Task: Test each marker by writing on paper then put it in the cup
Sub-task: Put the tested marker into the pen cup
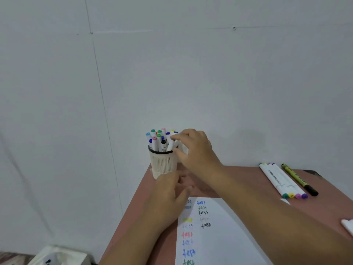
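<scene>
Right hand: up at the cup's rim, thumb & fingertips pinching a white marker near its top; marker's lower end already inside the cup, leaning a bit to the right.
Left hand: low on the table just in front of the cup base, fingers loosely spread, holding nothing; blurred, can't tell if it touches the cup.
Cup: white mesh w/ dark rim, upright at the table's far left corner, against the wall. Packed w/ capped markers standing up, caps teal, green, pink, blue, yellow, lt blue, one black.
Paper: white sheet on the table near the person, under both forearms; two columns of "test" in diff colours, blue, black, yellow, pink, green among them.
Waiting markers: four white ones side by side at the right of the table, coloured caps toward the person, green, yellow, pink, purple.
Yellow-black pen: just right of those four, same slant.
Table: reddish-brown top.
White item: at the right edge, cut off, can't tell what.
White box: on the floor, lower left.
</scene>
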Tool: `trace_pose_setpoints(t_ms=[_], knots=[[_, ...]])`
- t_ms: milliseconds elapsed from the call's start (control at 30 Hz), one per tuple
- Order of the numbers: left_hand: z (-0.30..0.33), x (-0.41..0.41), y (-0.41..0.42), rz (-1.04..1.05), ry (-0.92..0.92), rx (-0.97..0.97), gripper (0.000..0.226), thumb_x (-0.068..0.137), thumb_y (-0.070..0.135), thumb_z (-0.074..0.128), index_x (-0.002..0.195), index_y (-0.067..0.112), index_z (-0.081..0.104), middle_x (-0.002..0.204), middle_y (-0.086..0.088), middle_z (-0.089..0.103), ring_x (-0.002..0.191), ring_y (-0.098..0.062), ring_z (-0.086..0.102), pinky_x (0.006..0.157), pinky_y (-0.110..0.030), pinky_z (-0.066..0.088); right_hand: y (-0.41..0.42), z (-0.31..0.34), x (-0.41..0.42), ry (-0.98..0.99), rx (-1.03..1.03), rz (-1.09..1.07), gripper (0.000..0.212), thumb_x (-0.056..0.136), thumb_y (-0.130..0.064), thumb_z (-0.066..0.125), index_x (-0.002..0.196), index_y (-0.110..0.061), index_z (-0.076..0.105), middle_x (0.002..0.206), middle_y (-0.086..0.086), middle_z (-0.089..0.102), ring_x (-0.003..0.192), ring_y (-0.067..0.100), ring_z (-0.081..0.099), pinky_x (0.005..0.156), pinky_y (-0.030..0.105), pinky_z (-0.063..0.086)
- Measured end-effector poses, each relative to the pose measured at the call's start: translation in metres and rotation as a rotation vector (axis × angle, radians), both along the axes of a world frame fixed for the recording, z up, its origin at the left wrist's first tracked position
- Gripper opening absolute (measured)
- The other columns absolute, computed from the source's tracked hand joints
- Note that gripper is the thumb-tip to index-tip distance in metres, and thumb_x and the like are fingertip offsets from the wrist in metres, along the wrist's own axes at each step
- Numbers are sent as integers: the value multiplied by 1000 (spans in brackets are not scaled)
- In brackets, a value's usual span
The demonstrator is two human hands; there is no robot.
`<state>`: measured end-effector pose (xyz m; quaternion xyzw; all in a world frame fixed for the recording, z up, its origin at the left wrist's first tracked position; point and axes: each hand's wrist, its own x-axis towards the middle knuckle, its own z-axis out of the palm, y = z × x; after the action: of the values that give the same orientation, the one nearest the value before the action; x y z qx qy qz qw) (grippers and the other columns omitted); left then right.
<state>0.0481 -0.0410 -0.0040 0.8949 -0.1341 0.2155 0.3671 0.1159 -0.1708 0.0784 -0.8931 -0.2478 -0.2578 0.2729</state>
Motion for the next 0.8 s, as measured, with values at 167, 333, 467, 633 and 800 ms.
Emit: trace_pose_setpoints(t_ms=[167,333,467,633,800], knots=[[22,7,-45,-95,-14,100,52,90,50,67,136,32,52,119,22,54,114,1,48,94,-22,42,-81,13,-15,193,21,-108,18,98,-25,62,111,-26,76,112,-8,69,105,14,61,94,33,51],[35,23,-99,-209,85,201,61,91,55,63,145,33,44,135,17,52,119,-2,48,94,-22,38,-177,4,-2,389,-131,-568,18,89,-15,55,79,-16,71,91,3,71,80,24,67,74,38,60],[22,39,-128,-233,197,212,74,78,69,62,143,38,43,137,15,53,121,-6,52,102,-34,47,-218,-27,-2,473,-303,-736,27,95,-20,55,69,-20,50,77,1,57,78,24,59,65,30,46],[7,47,-138,-193,206,249,68,77,74,61,137,47,45,133,23,54,118,-2,51,101,-36,48,-215,-40,-5,401,-401,-707,25,96,-18,53,72,-18,45,74,-1,49,82,27,59,64,32,41],[6,44,-136,-159,223,250,62,81,69,63,136,45,47,132,25,53,119,-2,51,100,-36,49,-199,-40,-4,438,-326,-668,31,100,-32,50,72,-18,46,78,0,54,71,19,53,56,25,27]])
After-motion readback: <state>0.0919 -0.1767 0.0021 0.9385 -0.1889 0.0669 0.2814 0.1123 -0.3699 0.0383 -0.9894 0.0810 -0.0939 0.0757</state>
